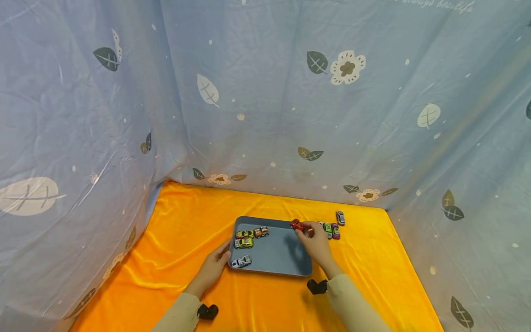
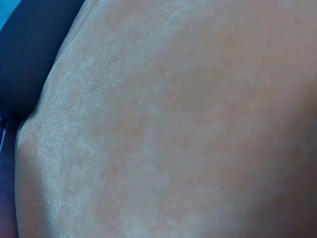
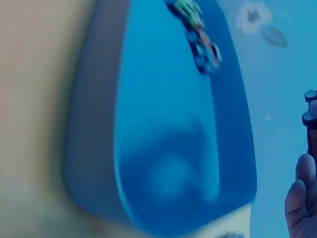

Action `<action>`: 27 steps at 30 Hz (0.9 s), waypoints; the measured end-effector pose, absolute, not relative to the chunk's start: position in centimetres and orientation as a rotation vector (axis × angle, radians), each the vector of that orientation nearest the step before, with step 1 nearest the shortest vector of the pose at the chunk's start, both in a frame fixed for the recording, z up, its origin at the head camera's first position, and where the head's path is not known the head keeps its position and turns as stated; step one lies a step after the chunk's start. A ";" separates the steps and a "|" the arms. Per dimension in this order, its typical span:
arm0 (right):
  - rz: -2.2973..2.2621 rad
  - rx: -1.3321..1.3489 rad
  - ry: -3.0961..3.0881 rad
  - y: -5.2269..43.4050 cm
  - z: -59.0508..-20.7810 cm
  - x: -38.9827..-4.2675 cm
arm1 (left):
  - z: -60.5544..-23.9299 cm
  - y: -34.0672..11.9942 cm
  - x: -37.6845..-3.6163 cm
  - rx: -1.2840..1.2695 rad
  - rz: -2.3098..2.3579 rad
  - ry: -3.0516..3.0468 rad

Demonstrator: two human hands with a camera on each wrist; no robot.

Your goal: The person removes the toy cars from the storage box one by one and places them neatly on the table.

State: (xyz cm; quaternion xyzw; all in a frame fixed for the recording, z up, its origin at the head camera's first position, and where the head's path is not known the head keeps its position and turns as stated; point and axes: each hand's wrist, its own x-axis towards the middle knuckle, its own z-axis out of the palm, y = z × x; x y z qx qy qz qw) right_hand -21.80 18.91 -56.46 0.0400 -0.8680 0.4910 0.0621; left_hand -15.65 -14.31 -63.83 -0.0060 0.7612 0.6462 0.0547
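Observation:
My right hand point(image 1: 317, 244) pinches a red toy car point(image 1: 297, 225) between thumb and fingers, over the far right corner of a grey tray point(image 1: 274, 263). In the right wrist view the car point(image 3: 312, 139) shows only partly, at the right edge above the fingertips. My left hand point(image 1: 213, 265) holds the tray by its left rim; skin fills nearly all of the left wrist view. Inside the tray, toward its left, lie a yellow-and-red toy car point(image 1: 244, 234), an orange-and-white one point(image 1: 262, 232), a yellow one point(image 1: 244, 243) and a silver one point(image 1: 241, 261).
Right of the tray, a green toy car point(image 1: 327, 229) and a purple one point(image 1: 335, 231) stand side by side, partly behind my right hand. A silver-grey toy car point(image 1: 340, 217) sits farther back. Orange cloth point(image 1: 191, 221) covers the surface; patterned blue curtains point(image 1: 265, 115) hang around it.

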 end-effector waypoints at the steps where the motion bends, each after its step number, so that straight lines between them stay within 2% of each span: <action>1: 1.490 0.085 -2.611 19.5 -56.5 -21.8 | -63.8 -14.3 -15.6 -0.021 1.956 2.315; 8: 1.470 -0.146 -2.525 22.0 -57.3 -21.7 | -63.9 -14.5 -15.6 -0.038 1.959 2.313; 17: 1.412 -0.460 -2.452 23.8 -60.4 -20.9 | -64.2 -14.6 -15.6 -0.026 1.960 2.303; 27: 1.292 -0.532 -2.486 23.8 -62.4 -20.5 | -64.3 -14.4 -15.7 -0.033 1.965 2.291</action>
